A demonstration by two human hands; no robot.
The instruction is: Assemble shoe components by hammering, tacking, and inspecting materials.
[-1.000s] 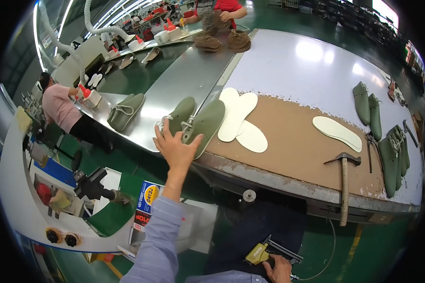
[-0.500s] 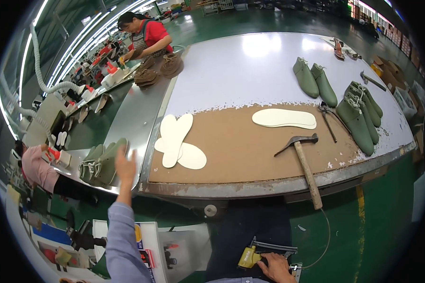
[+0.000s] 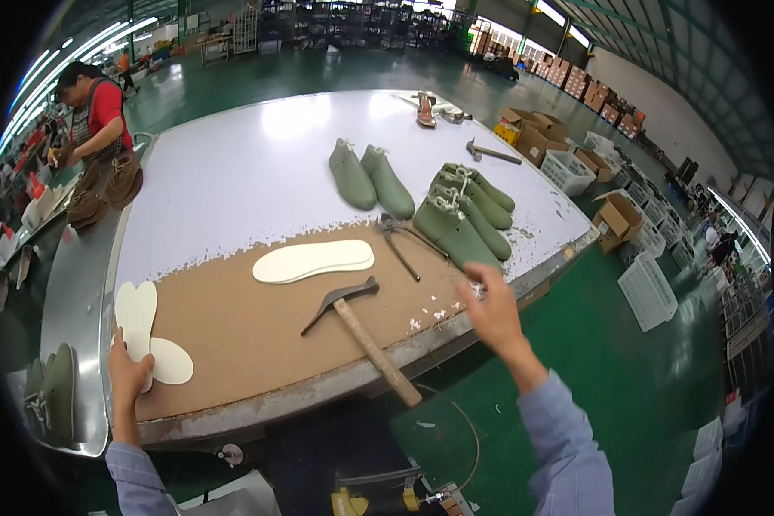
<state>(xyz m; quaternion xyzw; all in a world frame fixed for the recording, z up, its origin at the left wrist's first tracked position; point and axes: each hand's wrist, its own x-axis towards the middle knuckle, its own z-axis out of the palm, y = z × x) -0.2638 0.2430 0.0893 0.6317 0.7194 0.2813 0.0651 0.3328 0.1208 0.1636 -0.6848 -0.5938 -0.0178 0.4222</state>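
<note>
The left hand [image 3: 132,370], left of the hammer [image 3: 370,344], touches the crossed white insoles [image 3: 138,311], thumb and fingers at opposite edges; whether its grip is tight, I cannot tell. The right hand [image 3: 493,314], right of the hammer, has a loose, fairly wide grip with nothing visible in it, beside the clustered green shoe forms [image 3: 460,232]; contact is unclear. More insoles [image 3: 314,261] lie just beyond the hammer's head, and a green pair [image 3: 353,176] stands farther beyond. Other green forms [image 3: 58,387] stand far left of the hammer, on a metal surface [image 3: 64,288]. Judging by this layout, the materials are already set out, but these insoles remain loose and unattached; the forms' undersides are hidden, so their progress is uncertain.
</note>
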